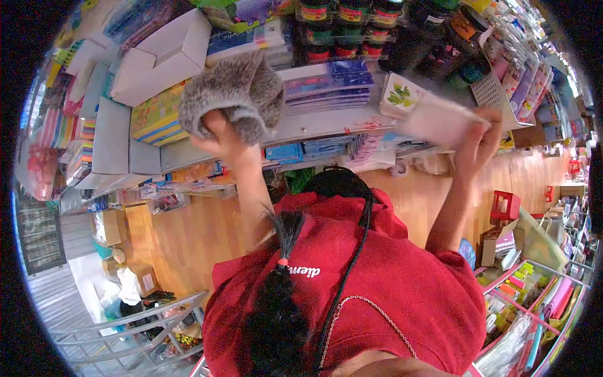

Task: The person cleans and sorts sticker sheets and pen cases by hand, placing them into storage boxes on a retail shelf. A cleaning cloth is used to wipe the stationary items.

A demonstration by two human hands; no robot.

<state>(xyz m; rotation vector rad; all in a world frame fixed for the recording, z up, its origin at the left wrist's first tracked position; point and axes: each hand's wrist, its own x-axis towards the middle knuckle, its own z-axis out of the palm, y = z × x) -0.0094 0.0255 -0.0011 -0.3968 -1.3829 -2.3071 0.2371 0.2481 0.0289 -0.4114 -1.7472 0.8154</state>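
My left hand (226,138) is closed on a fuzzy grey cloth (235,94), bunched up over the front of the shelf (301,125). On the right, my right hand (478,141) pinches a flat, pale pinkish-white pad or card (443,124), blurred by motion. That pale item is beside a stack of white cards or notebooks with a green leaf print (402,95) and partly overlaps it. Purple and blue packs (330,88) lie stacked on the shelf between my hands.
An open white box (164,60) and yellow packs (157,116) stand at the left of the shelf. Jars with red labels (345,31) are at the back, a perforated white basket (496,94) at the right. Below are wooden floor (195,232) and a red stool (504,206).
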